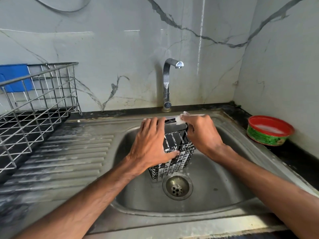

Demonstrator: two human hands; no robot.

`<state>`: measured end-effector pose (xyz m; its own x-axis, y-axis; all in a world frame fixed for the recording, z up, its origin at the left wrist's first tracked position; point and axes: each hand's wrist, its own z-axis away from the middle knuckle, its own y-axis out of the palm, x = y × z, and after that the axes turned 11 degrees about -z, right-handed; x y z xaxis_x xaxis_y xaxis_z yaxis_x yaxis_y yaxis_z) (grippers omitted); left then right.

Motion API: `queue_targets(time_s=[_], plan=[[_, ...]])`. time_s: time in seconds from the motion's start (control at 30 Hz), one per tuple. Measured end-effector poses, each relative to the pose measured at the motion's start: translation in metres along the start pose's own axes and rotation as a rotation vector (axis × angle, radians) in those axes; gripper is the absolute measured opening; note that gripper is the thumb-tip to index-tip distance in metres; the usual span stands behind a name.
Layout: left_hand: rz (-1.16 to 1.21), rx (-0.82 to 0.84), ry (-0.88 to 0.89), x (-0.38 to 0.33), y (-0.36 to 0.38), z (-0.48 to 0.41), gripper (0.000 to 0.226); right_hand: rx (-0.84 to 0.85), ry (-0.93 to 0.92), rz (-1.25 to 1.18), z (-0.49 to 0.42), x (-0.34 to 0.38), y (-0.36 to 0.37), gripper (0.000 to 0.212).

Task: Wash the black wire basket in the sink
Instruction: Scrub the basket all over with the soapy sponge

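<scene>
Black wire basket point(179, 157) stands tilted in sink point(221, 169) bowl, lower end just behind drain point(177, 187), wires streaked with foam. Left hand point(150, 144) grips its left side: fingers close together, curled over the top edge, thumb pressed on the near face. Right hand point(202, 133) pinches a white soapy pad point(179, 120) against the basket's upper rim. Tap point(168, 83) dry. Green tub point(270, 131) on counter, right

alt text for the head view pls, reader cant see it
A sudsy black wire basket stands in a steel sink; the left hand grips its side, the right hand holds a white pad to its top edge. No water runs from the tap.
</scene>
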<state>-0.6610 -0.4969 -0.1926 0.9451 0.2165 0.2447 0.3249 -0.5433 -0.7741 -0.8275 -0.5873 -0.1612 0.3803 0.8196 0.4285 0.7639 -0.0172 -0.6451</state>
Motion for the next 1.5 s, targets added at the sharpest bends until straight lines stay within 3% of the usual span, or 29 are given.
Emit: queue_targets(time_s=[0.17,0.4,0.67,0.77,0.93,1.03,1.17,1.37,1.5], plan=[[-0.03,0.052,-0.048,0.007,-0.004,0.001,0.121,0.086,-0.031,0.048,0.009,0.006,-0.003,0.045],[-0.054,0.134,-0.188,0.015,-0.009,-0.002,0.112,0.162,0.06,-0.162,0.005,0.018,-0.026,0.049],[-0.011,0.121,-0.251,0.013,-0.011,0.002,0.095,-0.071,0.427,-0.495,0.001,-0.002,-0.032,0.03],[0.083,0.121,-0.315,0.014,-0.008,0.006,0.096,-0.025,0.6,-0.693,0.005,-0.004,-0.029,0.025],[0.256,0.211,-0.471,0.003,-0.003,0.01,0.105,-0.054,0.688,-0.934,0.003,0.002,-0.024,0.028],[0.286,0.272,-0.457,-0.007,-0.006,0.011,0.104,-0.081,0.719,-0.994,0.002,0.005,-0.024,0.027],[0.4,0.225,-0.453,-0.012,0.005,0.011,0.105,-0.138,0.776,-1.032,0.002,0.003,-0.023,0.021],[0.415,0.168,-0.319,-0.004,0.009,0.009,0.118,-0.167,0.821,-1.116,0.001,0.004,-0.019,0.018],[0.43,0.191,-0.213,-0.001,0.008,0.011,0.115,-0.182,0.794,-1.118,0.004,0.009,-0.012,0.014]])
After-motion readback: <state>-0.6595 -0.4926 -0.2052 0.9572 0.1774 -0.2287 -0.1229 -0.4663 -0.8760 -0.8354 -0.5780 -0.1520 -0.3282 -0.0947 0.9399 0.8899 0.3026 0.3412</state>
